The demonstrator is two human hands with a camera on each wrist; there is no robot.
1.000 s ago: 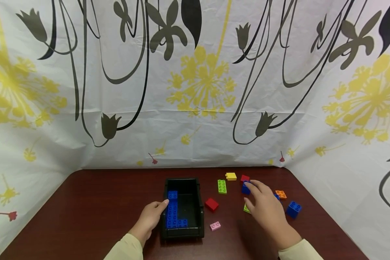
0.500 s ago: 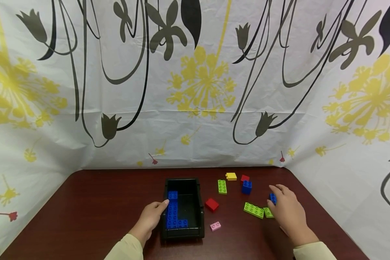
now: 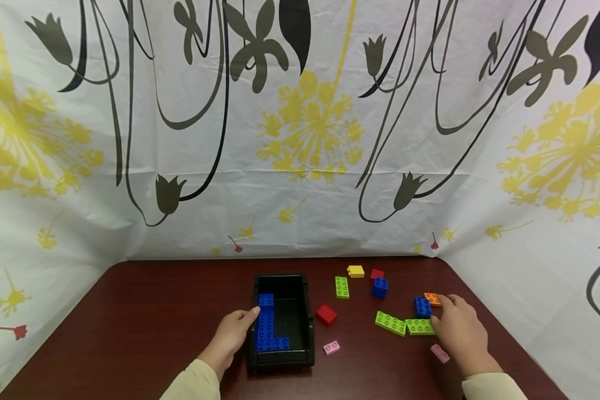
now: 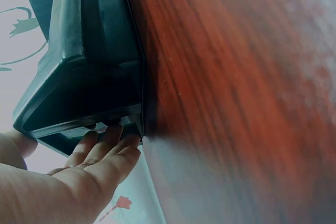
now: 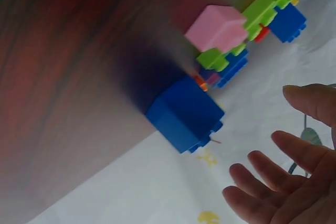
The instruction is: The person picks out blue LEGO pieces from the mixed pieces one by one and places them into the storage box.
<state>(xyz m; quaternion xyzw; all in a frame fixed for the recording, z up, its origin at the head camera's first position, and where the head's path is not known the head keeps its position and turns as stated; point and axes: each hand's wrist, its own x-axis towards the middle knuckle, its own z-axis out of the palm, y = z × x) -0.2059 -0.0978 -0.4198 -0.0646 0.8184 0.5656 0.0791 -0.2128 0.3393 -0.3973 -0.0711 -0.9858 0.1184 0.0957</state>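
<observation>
- Dark wood table (image 3: 180, 311), black tray (image 3: 280, 358) centred, blue bricks (image 3: 265, 328) along the tray's nine o'clock side.
- Left hand (image 3: 232, 330), at the tray's nine o'clock, grips its wall.
- Right hand (image 3: 462, 330), at three o'clock, has just shifted outward; fingers parted, holding nothing.
- Tall blue block (image 5: 186, 114), just beyond its fingertips, apparently now its focus.
- Pink brick (image 3: 440, 354), newly uncovered, at that hand's seven o'clock.
</observation>
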